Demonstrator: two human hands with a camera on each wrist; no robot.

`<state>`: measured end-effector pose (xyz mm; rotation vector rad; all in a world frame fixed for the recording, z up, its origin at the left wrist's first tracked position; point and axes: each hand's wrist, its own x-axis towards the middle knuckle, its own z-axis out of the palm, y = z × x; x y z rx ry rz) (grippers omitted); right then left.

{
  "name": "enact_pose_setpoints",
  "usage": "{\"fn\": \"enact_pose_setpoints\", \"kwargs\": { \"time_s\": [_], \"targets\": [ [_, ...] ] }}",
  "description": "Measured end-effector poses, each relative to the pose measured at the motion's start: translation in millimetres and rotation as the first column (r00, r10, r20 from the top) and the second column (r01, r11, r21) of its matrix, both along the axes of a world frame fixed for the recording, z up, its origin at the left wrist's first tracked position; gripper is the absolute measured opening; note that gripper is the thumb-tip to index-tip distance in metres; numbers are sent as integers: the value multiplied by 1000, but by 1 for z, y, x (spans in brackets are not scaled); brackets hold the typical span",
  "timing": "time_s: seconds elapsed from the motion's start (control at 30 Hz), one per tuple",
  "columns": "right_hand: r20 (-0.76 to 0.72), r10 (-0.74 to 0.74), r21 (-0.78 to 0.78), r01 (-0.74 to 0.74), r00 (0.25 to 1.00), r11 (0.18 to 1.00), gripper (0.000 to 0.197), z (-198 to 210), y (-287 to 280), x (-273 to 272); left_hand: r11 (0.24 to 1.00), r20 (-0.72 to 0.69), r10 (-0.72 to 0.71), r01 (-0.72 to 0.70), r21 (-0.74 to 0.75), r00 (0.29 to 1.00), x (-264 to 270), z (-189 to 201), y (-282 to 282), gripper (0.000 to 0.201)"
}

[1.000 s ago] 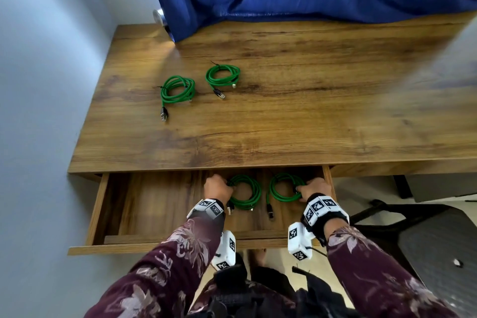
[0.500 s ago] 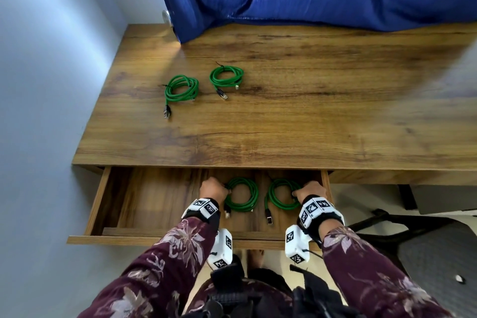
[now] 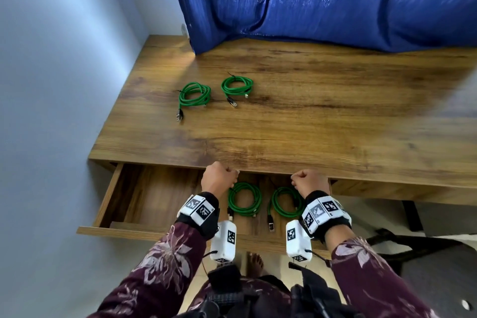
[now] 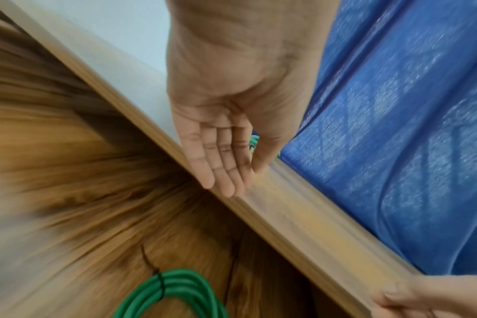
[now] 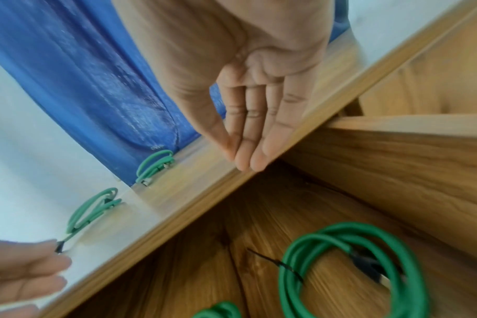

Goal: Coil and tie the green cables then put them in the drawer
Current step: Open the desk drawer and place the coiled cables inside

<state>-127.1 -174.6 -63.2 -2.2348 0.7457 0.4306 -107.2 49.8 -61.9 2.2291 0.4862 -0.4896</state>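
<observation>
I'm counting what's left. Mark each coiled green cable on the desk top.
Left coil (image 3: 195, 94), head view, on its looped strands.
Right coil (image 3: 237, 85), head view, on its looped strands.

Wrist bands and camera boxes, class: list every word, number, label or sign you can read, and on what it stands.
No readable words or numbers anywhere.
Left wrist band: black-and-white square code markers only.
Right wrist band: the same markers.
White boxes under the wrists: code markers too.

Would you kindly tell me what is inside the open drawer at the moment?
The drawer holds two coiled green cables, side by side: the left coil and the right coil. Its back part runs under the desktop, so anything there is hidden.
</observation>
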Motion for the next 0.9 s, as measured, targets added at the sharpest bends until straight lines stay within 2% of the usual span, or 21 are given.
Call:
{"fn": "enact_pose_setpoints", "kwargs": {
  "time_s": [0.1,0.2,0.27,0.33,0.5,0.6,0.73,0.8,0.9],
  "targets": [
    [127,37,-39,-32,991,999,17,14,7,7,997,172,11,-25,77,985,5,23,10,23],
    [220,91,-103,-69,971,992,13,34,16,20,988,370,76,-119,96,926,12,45,24,18],
    [257,125,-120,-96,958,988,13,45,22,34,981,443,149,-188,45,884,21,54,36,22],
    [268,140,-117,-112,953,987,14,55,30,50,967,465,192,-246,58,864,34,61,51,30],
    [246,20,93,-44,969,995,23,62,50,104,937,452,234,-324,130,861,71,74,84,41],
    [215,-28,185,-13,976,983,28,54,59,141,923,375,263,-345,171,889,96,73,102,46],
    [157,-43,218,8,987,976,36,41,69,187,921,239,265,-318,224,934,127,69,119,46],
    [150,-80,219,45,985,975,44,46,80,201,923,201,263,-307,234,944,143,69,125,43],
    [112,-155,265,121,982,957,44,56,97,216,930,169,248,-283,233,954,167,65,132,41]
  ]
}}
